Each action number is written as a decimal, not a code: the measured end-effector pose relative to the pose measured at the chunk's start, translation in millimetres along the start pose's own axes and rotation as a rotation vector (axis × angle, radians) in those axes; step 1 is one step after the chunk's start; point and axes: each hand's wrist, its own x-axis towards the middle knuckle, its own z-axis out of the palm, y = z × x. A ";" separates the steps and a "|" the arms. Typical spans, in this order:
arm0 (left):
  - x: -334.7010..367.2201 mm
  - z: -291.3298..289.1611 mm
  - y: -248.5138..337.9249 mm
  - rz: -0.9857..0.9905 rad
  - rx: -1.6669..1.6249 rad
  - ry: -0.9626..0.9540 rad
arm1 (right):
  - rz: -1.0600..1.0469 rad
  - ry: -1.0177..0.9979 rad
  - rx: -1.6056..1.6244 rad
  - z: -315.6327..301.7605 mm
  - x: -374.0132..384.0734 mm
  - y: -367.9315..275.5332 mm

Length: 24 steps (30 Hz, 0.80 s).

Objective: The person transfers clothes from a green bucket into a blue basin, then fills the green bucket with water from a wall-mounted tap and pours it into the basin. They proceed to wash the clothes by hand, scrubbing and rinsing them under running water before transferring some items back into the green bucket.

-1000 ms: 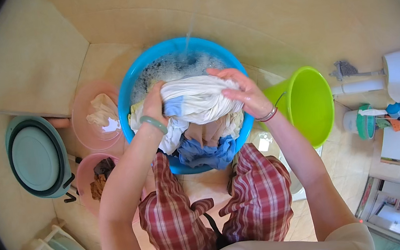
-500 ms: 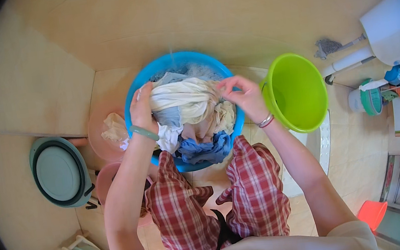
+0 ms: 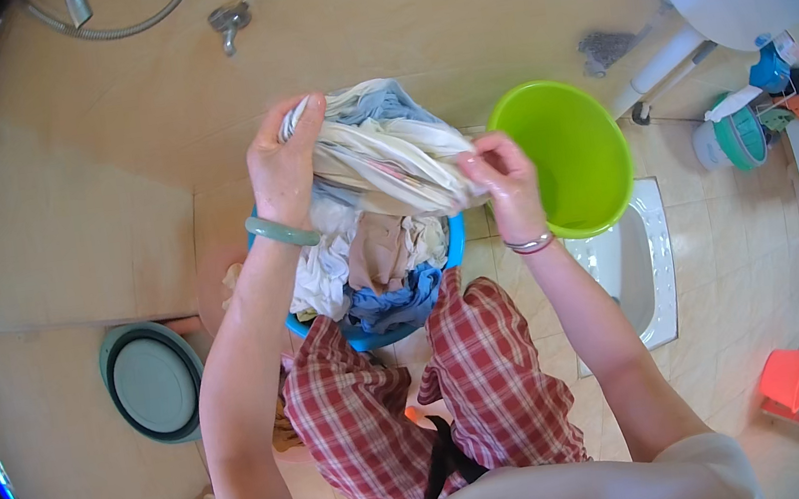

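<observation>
Between my two hands a wet white garment [image 3: 387,155] with pale blue parts is stretched out above the blue basin [image 3: 459,240]. My left hand [image 3: 284,154], with a green bangle at the wrist, grips its left end. My right hand [image 3: 508,180] pinches the other end. Below, the basin holds a heap of clothes: a white cloth [image 3: 321,278], a beige-pink cloth [image 3: 382,252] and a blue cloth [image 3: 396,300] nearest me. The raised garment hides the basin's far side.
A lime-green bucket [image 3: 575,161] stands just right of the basin, beside a white squat toilet [image 3: 629,265]. A tap [image 3: 231,24] juts from the wall ahead. A folding grey-green basin [image 3: 153,383] is at the left wall; a small red bucket [image 3: 788,378] stands far right.
Both hands have lifted the white garment up and away from the heap, stretching it between them. The view has shifted, bringing the whole tap and a shower hose into sight.
</observation>
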 end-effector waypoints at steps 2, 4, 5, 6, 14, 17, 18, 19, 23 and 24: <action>-5.1 29.6 -3.9 -0.052 -0.061 -0.017 | -0.143 0.040 -0.103 -33.4 2.5 -11.6; -14.2 62.2 -10.0 -0.118 -0.128 -0.096 | -0.275 0.148 -0.156 -61.4 13.5 -12.6; -17.7 77.7 -11.8 -0.128 -0.131 -0.145 | -0.265 0.197 -0.288 -75.4 14.4 -19.8; -21.1 93.2 -13.9 -0.137 -0.133 -0.192 | -0.281 0.224 -0.347 -85.8 12.1 -25.3; -45.0 196.5 -56.4 0.304 0.674 -0.357 | -0.150 0.499 -0.394 -164.8 12.9 -7.0; -33.8 204.6 -75.7 0.240 0.692 -0.416 | -0.134 0.535 -0.429 -183.2 19.2 12.1; -29.2 205.9 -85.1 0.207 0.673 -0.426 | -0.121 0.550 -0.460 -185.3 22.5 16.4; -26.2 206.5 -92.1 0.170 0.621 -0.425 | -0.101 0.569 -0.491 -188.3 23.6 22.5; -3.5 199.6 -112.9 -0.294 0.281 -0.633 | 0.022 0.677 -0.294 -196.1 39.4 38.6; 1.1 194.1 -117.2 -0.489 0.149 -0.728 | 0.042 0.671 -0.240 -196.1 41.8 43.3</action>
